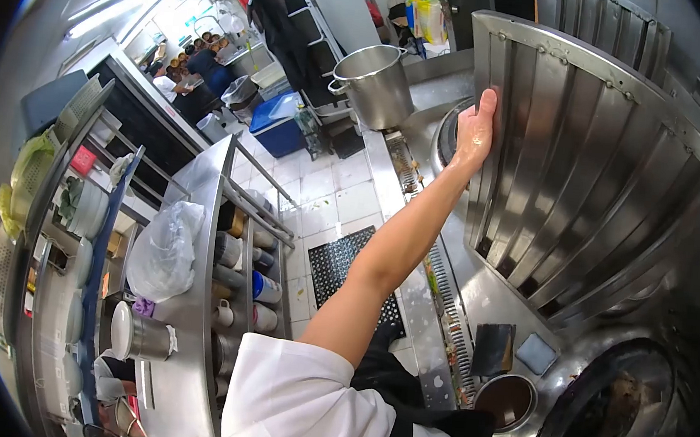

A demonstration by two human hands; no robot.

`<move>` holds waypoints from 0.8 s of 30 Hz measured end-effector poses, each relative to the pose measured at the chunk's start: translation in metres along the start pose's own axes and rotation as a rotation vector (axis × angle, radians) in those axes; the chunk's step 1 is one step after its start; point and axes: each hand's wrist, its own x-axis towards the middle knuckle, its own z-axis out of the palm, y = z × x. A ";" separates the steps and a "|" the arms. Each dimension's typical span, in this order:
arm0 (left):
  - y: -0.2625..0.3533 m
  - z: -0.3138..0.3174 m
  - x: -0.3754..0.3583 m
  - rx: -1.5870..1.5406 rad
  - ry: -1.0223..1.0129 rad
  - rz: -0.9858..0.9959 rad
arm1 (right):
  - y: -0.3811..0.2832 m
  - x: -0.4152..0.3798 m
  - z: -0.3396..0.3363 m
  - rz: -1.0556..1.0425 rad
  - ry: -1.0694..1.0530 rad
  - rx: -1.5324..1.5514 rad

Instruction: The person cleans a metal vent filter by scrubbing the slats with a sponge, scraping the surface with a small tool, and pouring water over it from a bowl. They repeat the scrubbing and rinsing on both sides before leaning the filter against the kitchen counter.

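My left hand (475, 136) is closed on the left edge of a large metal baffle filter panel (575, 167). Its thumb points up along the edge, and part of the fingers is hidden. The panel stands tilted over the steel cooking range (479, 267), its long ribs facing me. Behind my wrist, a round burner ring (449, 136) partly shows. I cannot make out my right hand; only a blurred pinkish sliver shows at the far right edge.
A large pot (374, 87) stands at the range's far end. Near me are a dark wok (607, 416), a container of brown liquid (506, 401) and a grey sponge (536, 354). Left is a steel table (205, 160) with shelves; a black mat (353, 273) lies between. Several people are far back.
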 end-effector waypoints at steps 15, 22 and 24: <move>-0.008 -0.042 0.011 0.808 0.018 0.519 | 0.027 -0.102 -0.084 0.242 -0.103 0.087; 0.013 -0.059 0.007 0.117 -0.023 -0.118 | -0.048 -0.125 -0.167 0.592 0.056 -0.160; 0.030 -0.062 -0.009 0.049 -0.065 -0.076 | -0.067 -0.135 -0.176 0.540 0.196 -0.176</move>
